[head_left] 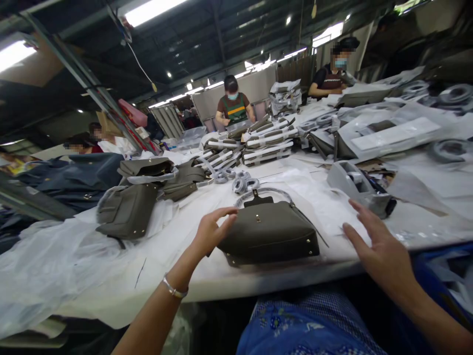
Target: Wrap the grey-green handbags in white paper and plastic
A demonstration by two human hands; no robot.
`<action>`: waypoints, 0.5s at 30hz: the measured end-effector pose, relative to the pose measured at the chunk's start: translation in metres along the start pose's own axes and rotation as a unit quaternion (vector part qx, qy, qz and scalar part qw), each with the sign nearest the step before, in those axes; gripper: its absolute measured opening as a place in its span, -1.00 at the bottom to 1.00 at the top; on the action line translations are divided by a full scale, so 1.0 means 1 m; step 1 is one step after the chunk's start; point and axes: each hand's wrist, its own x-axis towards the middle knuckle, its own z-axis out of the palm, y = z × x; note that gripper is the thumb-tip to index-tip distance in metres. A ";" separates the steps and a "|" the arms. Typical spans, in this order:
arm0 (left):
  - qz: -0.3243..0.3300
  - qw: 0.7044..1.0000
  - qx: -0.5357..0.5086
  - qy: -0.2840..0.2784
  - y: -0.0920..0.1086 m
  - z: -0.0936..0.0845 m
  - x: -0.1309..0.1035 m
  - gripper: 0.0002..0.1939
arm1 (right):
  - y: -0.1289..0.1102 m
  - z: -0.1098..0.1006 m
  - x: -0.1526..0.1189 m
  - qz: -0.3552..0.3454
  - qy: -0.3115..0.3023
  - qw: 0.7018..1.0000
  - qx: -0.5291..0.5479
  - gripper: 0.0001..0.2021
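1. Left grip is loosely parted, thumb away from the fingers, at the left end of the olive handbag; whether the fingertips touch it, I cannot tell.
2. Right grip is spread wide and holds nothing, just right of the bag and apart from it.
3. That bag lies at the near edge of the white-covered tabletop, between the two hands. Its metal clasp faces up, small metal feet show at the near corners, and the wrapped handle arches on the far side.
4. Just beyond it sit grey wrapped coils; to the far right stands a grey holder.
5. Farther left, another olive bag rests near crumpled clear plastic, with dark blue bags beyond.
6. Farther back rises an olive stack with white strips, and two masked co-workers are at the far side.
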 end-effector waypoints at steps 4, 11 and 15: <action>0.067 0.980 0.060 -0.178 0.006 0.016 -0.032 -0.29 | -0.035 0.017 0.000 -0.234 -0.172 0.955 -0.059 -0.41; 0.106 0.960 0.180 -0.187 -0.024 0.047 -0.037 -0.07 | -0.026 0.072 0.031 -0.330 -0.309 0.877 -0.161 -0.24; 0.119 0.950 0.229 -0.173 -0.043 0.065 -0.052 -0.39 | -0.001 0.085 0.020 -0.336 -0.296 0.877 -0.177 -0.37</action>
